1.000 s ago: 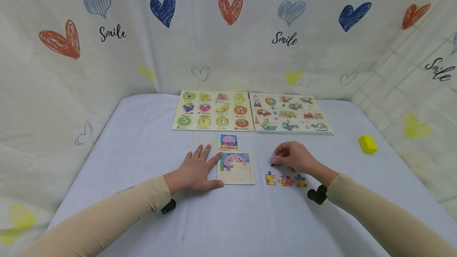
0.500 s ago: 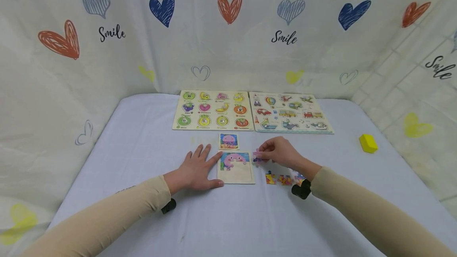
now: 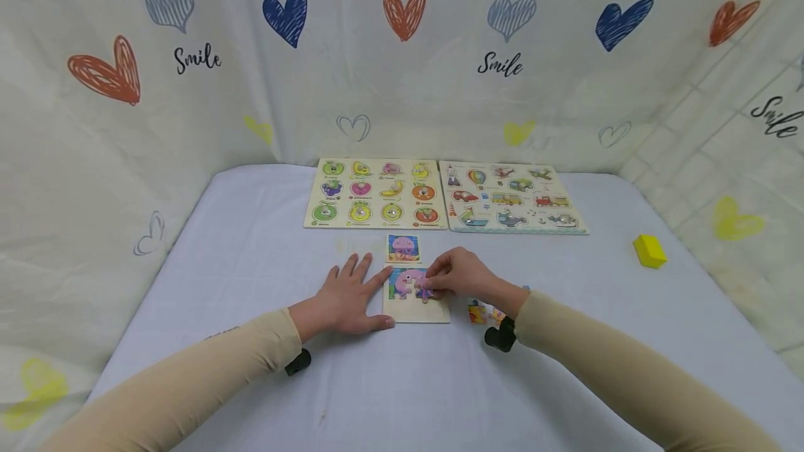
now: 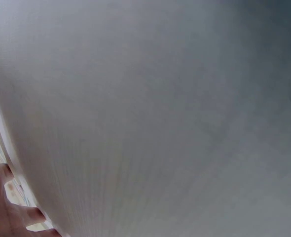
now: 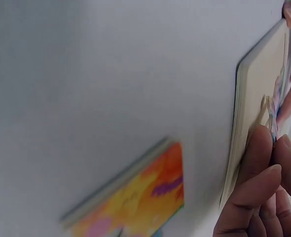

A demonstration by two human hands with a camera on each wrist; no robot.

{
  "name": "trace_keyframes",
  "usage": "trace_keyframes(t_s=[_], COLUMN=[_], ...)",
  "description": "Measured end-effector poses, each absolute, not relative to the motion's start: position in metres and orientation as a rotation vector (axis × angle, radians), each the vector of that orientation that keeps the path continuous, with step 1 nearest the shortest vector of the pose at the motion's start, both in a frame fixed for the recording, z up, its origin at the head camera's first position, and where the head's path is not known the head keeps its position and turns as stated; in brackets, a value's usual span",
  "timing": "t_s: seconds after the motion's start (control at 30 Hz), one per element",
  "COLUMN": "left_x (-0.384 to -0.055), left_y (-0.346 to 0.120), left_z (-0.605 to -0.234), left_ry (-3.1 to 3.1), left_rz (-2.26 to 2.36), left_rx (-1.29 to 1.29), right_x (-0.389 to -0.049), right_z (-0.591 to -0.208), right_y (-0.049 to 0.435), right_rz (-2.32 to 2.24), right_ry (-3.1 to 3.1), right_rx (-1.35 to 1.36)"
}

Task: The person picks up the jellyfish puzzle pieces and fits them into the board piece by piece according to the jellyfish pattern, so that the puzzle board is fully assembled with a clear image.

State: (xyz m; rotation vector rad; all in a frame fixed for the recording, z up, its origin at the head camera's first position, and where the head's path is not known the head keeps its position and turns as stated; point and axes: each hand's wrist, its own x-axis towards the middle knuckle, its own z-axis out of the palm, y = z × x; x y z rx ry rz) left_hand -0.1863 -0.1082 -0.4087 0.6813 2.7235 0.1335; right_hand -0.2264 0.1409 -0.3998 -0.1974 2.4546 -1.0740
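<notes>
A square wooden puzzle board [image 3: 408, 312] lies mid-table, its upper part filled with a pink octopus picture and its lower part bare wood. My left hand [image 3: 347, 302] lies flat on the cloth with fingers spread, index fingertip and thumb at the board's left edge. Over the right side of the board, my right hand [image 3: 461, 274] pinches a purple puzzle piece [image 3: 423, 291] between thumb and fingers. The right wrist view shows that pinch at the board [image 5: 256, 74], the piece tilted there. Right of the board lie loose puzzle pieces [image 3: 477, 312], partly hidden by the right wrist.
Above the board lies a small octopus picture card [image 3: 403, 248]. A fruit puzzle board [image 3: 375, 194] and a vehicle puzzle board [image 3: 511, 198] stand side by side at the back. A yellow block [image 3: 650, 251] sits at the right.
My right hand has picked the purple piece up from the table and carried it left, over the puzzle board. The left hand has stayed in place.
</notes>
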Motion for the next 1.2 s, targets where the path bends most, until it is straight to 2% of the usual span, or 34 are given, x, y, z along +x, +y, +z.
trace_keyframes(t_s=[1.2], left_x=[-0.188], left_y=[-0.108], left_z=[-0.411], left_ry=[2.732], left_rz=[0.116], left_rx=[0.671], right_x=[-0.22], right_z=[-0.392], right_y=[0.108], right_rz=[-0.855], right_ry=[2.609], right_rx=[-0.139])
